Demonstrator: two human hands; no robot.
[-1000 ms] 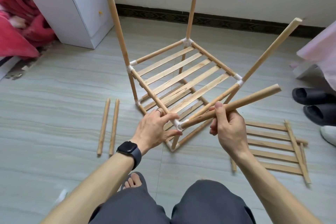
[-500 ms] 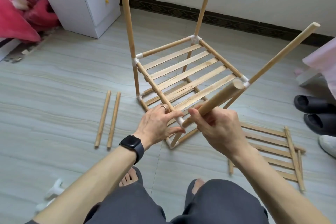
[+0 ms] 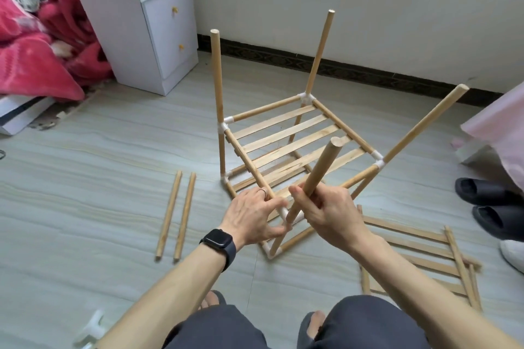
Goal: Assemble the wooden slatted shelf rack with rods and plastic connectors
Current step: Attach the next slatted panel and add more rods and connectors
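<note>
The partly built rack (image 3: 295, 139) stands on the floor with two slatted tiers and white plastic connectors at its corners. Three thick rods rise from the upper tier. My right hand (image 3: 326, 212) grips a fourth thick rod (image 3: 320, 170), whose lower end sits at the near white corner connector (image 3: 292, 215) while its top leans away from me. My left hand (image 3: 252, 215) holds the rack's near-left rail right beside that connector, thumb and fingers curled round the wood. A loose slatted panel (image 3: 419, 258) lies flat on the floor to the right.
Two thin loose rods (image 3: 177, 212) lie side by side on the floor to the left. A white bedside cabinet (image 3: 147, 25) and red bedding (image 3: 37, 45) fill the back left. Black slippers (image 3: 493, 207) sit at the right. A white connector (image 3: 90, 329) lies near my left elbow.
The rod in my right hand swung up from nearly level, pointing right, to steeply upright over the near corner connector. My left hand stayed on the rail.
</note>
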